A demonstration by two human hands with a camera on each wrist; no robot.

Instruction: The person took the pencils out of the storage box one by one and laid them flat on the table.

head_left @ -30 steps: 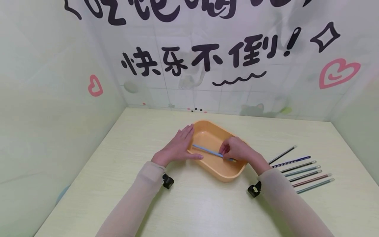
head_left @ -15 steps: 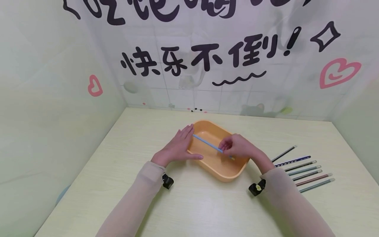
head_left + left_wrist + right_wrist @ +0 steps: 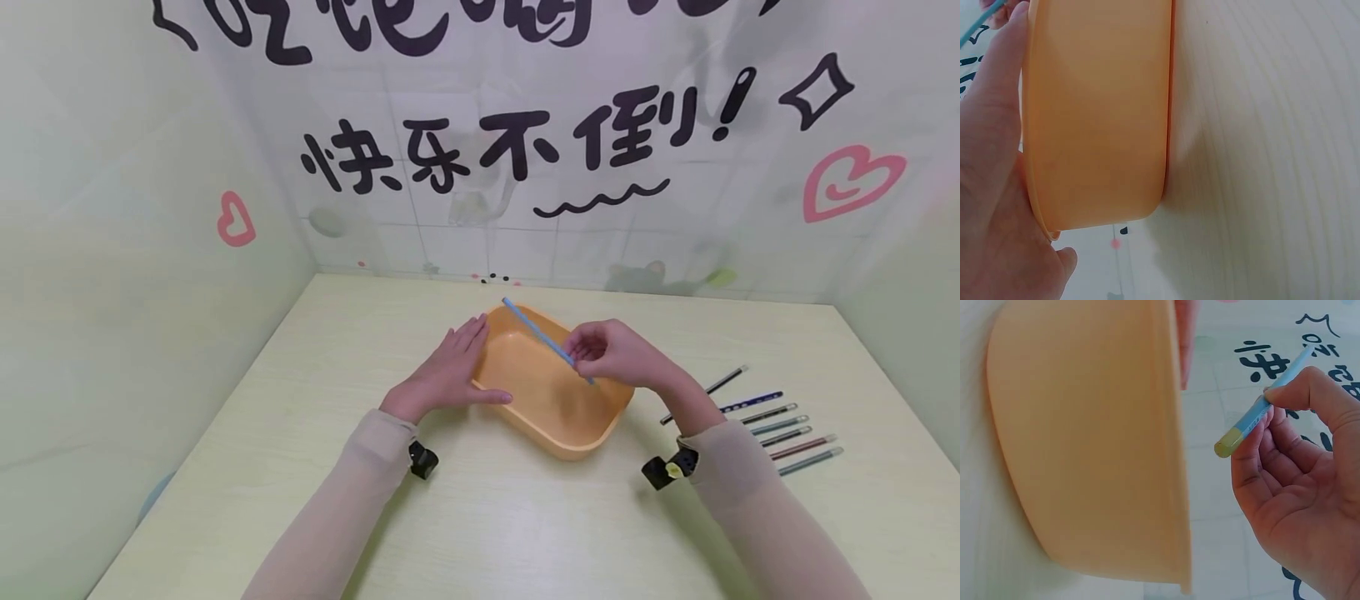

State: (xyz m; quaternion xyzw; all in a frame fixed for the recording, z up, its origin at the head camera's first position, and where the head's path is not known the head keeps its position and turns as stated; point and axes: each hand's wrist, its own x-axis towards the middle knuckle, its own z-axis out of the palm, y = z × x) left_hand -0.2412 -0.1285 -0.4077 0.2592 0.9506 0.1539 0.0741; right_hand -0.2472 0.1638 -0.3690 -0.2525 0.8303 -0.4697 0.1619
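An orange plastic basin (image 3: 561,446) sits at an angle on the table. My left hand (image 3: 442,371) rests on its left end with straight fingers, the thumb lying over the near rim. Above the basin, my right hand (image 3: 630,354) pinches a light blue pencil (image 3: 534,329) between thumb and fingers. The right wrist view shows the yellow end of this pencil (image 3: 1229,442) sticking out past the fingertips, clear of the basin wall (image 3: 1091,450). Seen from the left wrist, the hand (image 3: 991,187) lies along the rim of the basin (image 3: 1097,112).
Several pencils lie roughly side by side on the right of the table, among them a dark red pencil (image 3: 802,447) and a dark blue pencil (image 3: 753,402). My right forearm hides some of their ends. A printed wall sheet (image 3: 450,242) stands behind the table (image 3: 360,325).
My right hand has lifted the light blue pencil from inside the basin up to above it, its far end now near the back rim. The left hand has stayed on the basin.
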